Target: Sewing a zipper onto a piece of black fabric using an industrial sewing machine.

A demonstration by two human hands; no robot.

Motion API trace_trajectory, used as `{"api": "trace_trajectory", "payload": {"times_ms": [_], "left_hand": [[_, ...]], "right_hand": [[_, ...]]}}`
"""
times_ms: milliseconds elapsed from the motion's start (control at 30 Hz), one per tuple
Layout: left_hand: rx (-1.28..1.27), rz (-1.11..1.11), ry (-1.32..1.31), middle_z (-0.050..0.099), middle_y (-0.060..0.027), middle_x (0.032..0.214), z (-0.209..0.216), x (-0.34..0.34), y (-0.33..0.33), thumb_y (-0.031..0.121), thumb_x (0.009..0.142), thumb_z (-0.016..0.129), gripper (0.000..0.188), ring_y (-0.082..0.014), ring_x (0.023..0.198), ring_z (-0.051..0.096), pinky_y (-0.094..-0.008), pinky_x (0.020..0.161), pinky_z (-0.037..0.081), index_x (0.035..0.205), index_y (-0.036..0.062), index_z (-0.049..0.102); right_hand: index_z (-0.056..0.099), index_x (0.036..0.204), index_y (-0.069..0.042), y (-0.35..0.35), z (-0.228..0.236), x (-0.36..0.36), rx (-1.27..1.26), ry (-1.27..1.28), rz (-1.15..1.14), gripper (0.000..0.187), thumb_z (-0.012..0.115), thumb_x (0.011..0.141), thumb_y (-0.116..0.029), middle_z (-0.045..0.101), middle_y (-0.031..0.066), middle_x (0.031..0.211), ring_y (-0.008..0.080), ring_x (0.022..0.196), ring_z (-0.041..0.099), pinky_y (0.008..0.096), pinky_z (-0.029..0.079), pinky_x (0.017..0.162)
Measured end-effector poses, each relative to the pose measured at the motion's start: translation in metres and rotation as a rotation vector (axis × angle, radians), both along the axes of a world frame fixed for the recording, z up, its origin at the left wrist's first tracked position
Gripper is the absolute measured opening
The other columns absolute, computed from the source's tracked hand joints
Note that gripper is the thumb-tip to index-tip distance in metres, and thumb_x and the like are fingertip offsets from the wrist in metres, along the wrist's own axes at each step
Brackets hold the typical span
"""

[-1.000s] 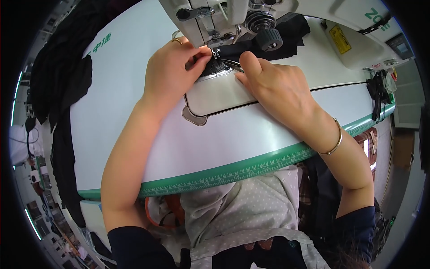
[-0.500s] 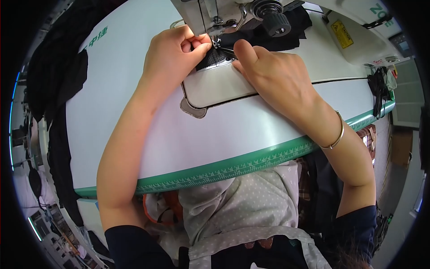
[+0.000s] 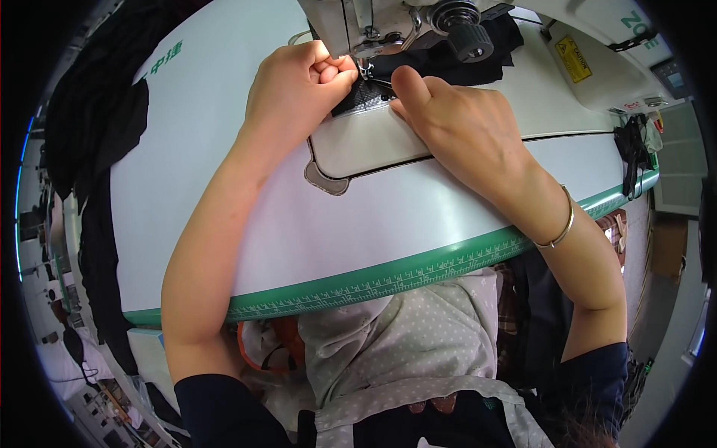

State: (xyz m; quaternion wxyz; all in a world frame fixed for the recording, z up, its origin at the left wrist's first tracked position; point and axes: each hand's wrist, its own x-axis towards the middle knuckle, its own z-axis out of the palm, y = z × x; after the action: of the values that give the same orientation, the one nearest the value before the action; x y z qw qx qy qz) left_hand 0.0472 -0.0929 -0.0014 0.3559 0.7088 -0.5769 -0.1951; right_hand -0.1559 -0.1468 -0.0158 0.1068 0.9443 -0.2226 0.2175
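Note:
At the needle area of a white sewing machine (image 3: pixel 358 22), both my hands are close together. My left hand (image 3: pixel 302 82) is closed in a pinch just left of the presser foot (image 3: pixel 365 69); whatever lies between its fingertips is hidden. My right hand (image 3: pixel 459 123) is closed round thin dark tweezers (image 3: pixel 380 81), whose tips point at the presser foot. Most of the tweezers is covered by the hand. Beneath the fingertips shows the metal needle plate (image 3: pixel 370 103). Black fabric (image 3: pixel 478 60) lies behind the foot and my right hand.
More black fabric (image 3: pixel 97 127) hangs over the table's left side. A green ruled edge (image 3: pixel 388 282) borders the white tabletop (image 3: pixel 358 224) in front of me. Black straps or cords (image 3: pixel 633 153) hang at the right end. A dark knob (image 3: pixel 470 42) juts from the machine head.
The view has shifted slightly. Both hands keep nearly the same pose by the presser foot, and the tweezers tips still point at it.

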Motion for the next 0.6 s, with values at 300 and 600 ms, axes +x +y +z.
{"api": "trace_trajectory", "payload": {"times_ms": [300, 600], "left_hand": [[0.018, -0.014, -0.058, 0.071, -0.0024, 0.078, -0.0005, 0.0029, -0.0011, 0.016, 0.083, 0.071, 0.032, -0.0110, 0.067, 0.063, -0.0283, 0.061, 0.050, 0.067, 0.0037, 0.047], [0.022, 0.004, -0.113, 0.070, -0.0005, 0.078, -0.0029, 0.0024, 0.0000, 0.016, 0.082, 0.073, 0.031, -0.0139, 0.066, 0.063, -0.0292, 0.061, 0.050, 0.067, 0.0024, 0.049]], "right_hand": [[0.043, 0.098, -0.011, -0.0010, 0.0016, 0.0007, 0.079, 0.021, 0.001, 0.023, 0.060, 0.095, -0.025, 0.056, 0.0059, 0.066, 0.0285, 0.054, 0.060, 0.0404, 0.042, 0.042], [0.044, 0.098, -0.010, -0.0006, -0.0010, -0.0001, 0.089, 0.023, -0.008, 0.021, 0.060, 0.095, -0.024, 0.057, 0.0058, 0.066, 0.0284, 0.054, 0.060, 0.0404, 0.043, 0.042]]}}
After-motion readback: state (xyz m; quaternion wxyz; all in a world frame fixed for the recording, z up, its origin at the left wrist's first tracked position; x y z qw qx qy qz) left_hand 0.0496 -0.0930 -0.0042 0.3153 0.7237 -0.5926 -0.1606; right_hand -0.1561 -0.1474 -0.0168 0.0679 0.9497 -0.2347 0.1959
